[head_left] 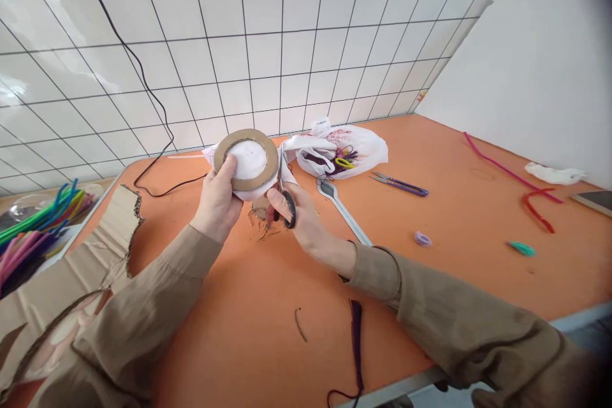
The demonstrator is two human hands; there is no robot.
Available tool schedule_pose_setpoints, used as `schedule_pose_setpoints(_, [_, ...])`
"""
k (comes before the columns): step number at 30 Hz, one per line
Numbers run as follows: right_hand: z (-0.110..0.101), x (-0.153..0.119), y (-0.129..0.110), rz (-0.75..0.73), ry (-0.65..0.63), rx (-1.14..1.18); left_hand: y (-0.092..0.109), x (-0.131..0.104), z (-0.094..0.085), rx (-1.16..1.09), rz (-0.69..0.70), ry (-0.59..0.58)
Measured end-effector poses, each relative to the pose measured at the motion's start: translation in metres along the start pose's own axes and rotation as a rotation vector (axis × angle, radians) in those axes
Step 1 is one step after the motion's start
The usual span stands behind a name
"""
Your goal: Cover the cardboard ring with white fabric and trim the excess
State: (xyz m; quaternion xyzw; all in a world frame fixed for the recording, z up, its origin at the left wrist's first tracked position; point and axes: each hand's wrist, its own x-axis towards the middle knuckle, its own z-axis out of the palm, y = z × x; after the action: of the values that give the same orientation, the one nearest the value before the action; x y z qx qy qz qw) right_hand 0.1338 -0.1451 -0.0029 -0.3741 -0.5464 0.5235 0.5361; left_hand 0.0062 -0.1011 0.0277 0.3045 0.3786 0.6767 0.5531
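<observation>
My left hand [220, 194] grips a round cardboard ring [261, 183], thumb on its front and fingers behind. White paper [248, 159] fills the ring's opening, and more of it sticks out around the edge. My right hand [301, 217] is closed on black-handled scissors [289, 209]. The scissor blades point up beside the right edge of the ring, against the white sheet. Below the ring, small brown cardboard scraps [262, 224] lie on the orange table [229, 325].
Torn cardboard [81, 268] and colored pipe cleaners [43, 223] lie at left. A white plastic bag [373, 143], a grey strap [347, 213], purple snips [401, 185], a lilac coil [422, 239], a green piece [522, 248] and a dark tassel [356, 338] are on the table.
</observation>
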Motion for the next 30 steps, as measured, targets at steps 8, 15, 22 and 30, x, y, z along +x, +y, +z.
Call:
schedule_pose_setpoints(8, [-0.0034,0.0019,0.0019,-0.016,-0.022,-0.018,0.0008,-0.0006,0.0021,-0.019,-0.012,-0.021])
schedule_pose_setpoints(15, [-0.0004,-0.0016,0.0006,-0.004,0.023,0.004,0.0001,0.0005,-0.0006,-0.012,0.006,-0.033])
schedule_pose_setpoints(22, [-0.0002,-0.003,0.0013,0.008,0.052,0.002,0.0014,0.0027,-0.0005,-0.024,-0.049,0.004])
schedule_pose_setpoints(30, [-0.0028,-0.0014,0.0016,-0.063,-0.024,-0.046,0.0028,0.0044,-0.0024,-0.002,-0.074,-0.06])
